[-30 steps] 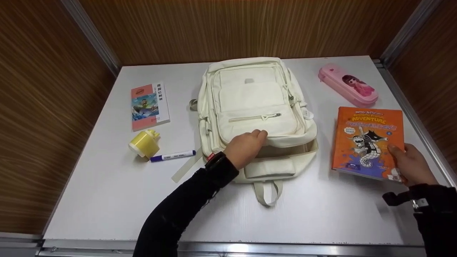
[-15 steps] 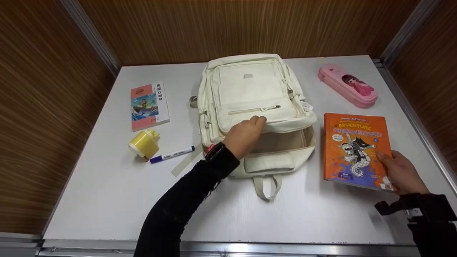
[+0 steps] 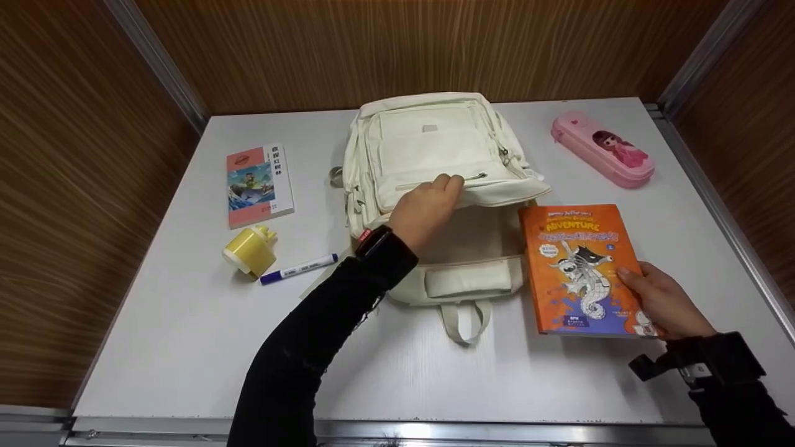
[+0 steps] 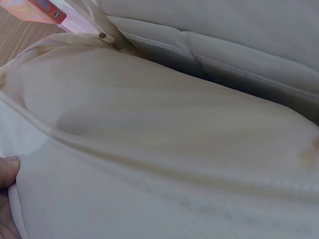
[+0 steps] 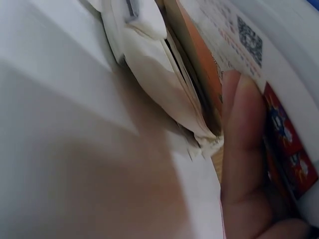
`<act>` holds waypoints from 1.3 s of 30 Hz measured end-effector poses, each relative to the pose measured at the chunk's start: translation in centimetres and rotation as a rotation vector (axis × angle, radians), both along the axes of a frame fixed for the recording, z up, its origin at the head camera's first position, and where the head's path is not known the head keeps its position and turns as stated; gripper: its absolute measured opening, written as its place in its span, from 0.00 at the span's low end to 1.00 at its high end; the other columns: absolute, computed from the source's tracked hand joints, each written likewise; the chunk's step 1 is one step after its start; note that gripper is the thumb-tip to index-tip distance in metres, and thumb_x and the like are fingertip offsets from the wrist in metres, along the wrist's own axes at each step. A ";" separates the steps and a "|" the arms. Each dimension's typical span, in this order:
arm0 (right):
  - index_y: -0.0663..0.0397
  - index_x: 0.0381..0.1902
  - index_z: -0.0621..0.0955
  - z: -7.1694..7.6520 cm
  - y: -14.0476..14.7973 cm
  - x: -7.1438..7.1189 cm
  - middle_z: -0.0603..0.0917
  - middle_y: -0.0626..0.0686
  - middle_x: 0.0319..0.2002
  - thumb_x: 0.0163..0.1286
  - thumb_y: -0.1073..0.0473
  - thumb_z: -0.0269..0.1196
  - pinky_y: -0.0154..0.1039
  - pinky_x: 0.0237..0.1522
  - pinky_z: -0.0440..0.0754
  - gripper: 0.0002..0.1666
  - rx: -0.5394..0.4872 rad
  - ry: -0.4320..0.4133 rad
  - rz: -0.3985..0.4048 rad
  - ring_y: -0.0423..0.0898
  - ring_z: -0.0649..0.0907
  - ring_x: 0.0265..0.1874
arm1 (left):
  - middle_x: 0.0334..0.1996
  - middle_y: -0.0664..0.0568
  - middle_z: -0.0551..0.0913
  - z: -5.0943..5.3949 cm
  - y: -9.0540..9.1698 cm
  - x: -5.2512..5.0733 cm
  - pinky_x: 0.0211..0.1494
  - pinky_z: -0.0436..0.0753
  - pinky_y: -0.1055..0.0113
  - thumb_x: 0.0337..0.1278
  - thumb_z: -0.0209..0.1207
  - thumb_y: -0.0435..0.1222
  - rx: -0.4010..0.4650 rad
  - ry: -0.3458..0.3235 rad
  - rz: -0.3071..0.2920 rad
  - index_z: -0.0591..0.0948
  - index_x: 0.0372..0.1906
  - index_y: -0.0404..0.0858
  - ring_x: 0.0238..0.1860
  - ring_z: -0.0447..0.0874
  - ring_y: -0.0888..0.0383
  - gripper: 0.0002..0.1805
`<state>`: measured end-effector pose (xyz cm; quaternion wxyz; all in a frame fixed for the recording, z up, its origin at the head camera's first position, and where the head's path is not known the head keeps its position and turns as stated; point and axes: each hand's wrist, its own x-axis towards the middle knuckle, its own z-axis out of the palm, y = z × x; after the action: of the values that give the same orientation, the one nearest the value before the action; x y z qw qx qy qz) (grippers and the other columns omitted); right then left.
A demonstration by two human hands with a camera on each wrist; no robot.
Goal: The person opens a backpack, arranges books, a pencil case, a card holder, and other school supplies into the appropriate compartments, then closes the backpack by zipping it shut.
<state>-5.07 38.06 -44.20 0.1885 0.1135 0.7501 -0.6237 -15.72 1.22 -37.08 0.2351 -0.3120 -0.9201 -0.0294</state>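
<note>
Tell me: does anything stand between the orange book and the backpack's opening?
Nothing visible does: the left hand holds the backpack's front raised, and the right hand holds the orange book beside the opening, hiding part of its edge.

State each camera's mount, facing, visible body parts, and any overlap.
Head: on the head, facing forward and down at the open backpack; left hand, right hand, sleeves show.
Left: on left wrist, facing into the backpack; left fingers at left edge.
Right: on right wrist, facing the orange book; right fingers show.
Shared: head and left wrist show the backpack.
</note>
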 end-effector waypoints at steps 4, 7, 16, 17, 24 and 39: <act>0.55 0.63 0.57 -0.1 -1.6 -0.3 0.85 0.45 0.34 0.76 0.39 0.47 0.40 0.32 0.87 0.32 -0.006 -0.003 0.052 0.43 0.88 0.30 | 0.38 0.48 0.83 0.5 0.0 -0.2 0.29 0.85 0.65 0.68 0.45 0.27 -0.012 0.002 0.000 0.74 0.46 0.35 0.29 0.85 0.53 0.08; 0.55 0.63 0.56 -0.2 -2.9 -0.8 0.85 0.45 0.35 0.76 0.40 0.48 0.40 0.33 0.87 0.31 -0.042 0.003 0.091 0.43 0.88 0.31 | 0.38 0.47 0.83 0.6 0.0 -0.2 0.29 0.85 0.64 0.68 0.45 0.27 -0.008 -0.004 -0.003 0.73 0.46 0.35 0.29 0.85 0.52 0.08; 0.56 0.61 0.56 -0.1 -5.0 -2.6 0.86 0.48 0.35 0.78 0.44 0.47 0.40 0.33 0.87 0.27 -0.155 -0.019 0.151 0.44 0.88 0.30 | 0.37 0.48 0.83 1.1 0.1 -0.4 0.30 0.85 0.64 0.69 0.45 0.28 -0.010 0.033 0.015 0.74 0.45 0.36 0.29 0.85 0.52 0.08; 0.56 0.61 0.56 -0.1 -5.3 -2.8 0.86 0.48 0.35 0.77 0.43 0.48 0.40 0.33 0.87 0.28 -0.157 -0.018 0.150 0.44 0.88 0.30 | 0.38 0.48 0.83 1.1 0.1 -0.4 0.30 0.85 0.64 0.69 0.45 0.28 -0.011 0.032 0.017 0.74 0.45 0.36 0.29 0.85 0.52 0.08; 0.56 0.58 0.58 -0.3 -6.6 -4.5 0.86 0.48 0.33 0.78 0.46 0.49 0.38 0.31 0.87 0.24 -0.249 -0.018 0.149 0.43 0.88 0.28 | 0.39 0.49 0.82 1.5 0.0 -0.4 0.30 0.86 0.63 0.70 0.45 0.28 -0.015 0.029 0.025 0.73 0.48 0.37 0.30 0.85 0.52 0.09; 0.57 0.58 0.60 -0.1 -10.6 -9.3 0.85 0.46 0.31 0.79 0.48 0.47 0.34 0.29 0.86 0.22 -0.263 -0.014 0.122 0.40 0.87 0.26 | 0.38 0.48 0.81 1.6 -0.2 -0.2 0.29 0.85 0.62 0.70 0.43 0.27 -0.008 0.034 0.020 0.72 0.47 0.36 0.28 0.84 0.51 0.09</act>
<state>-14.33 27.49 -44.34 0.2445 0.0462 0.6661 -0.7031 -15.96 1.01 -35.53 0.2498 -0.3040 -0.9192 -0.0178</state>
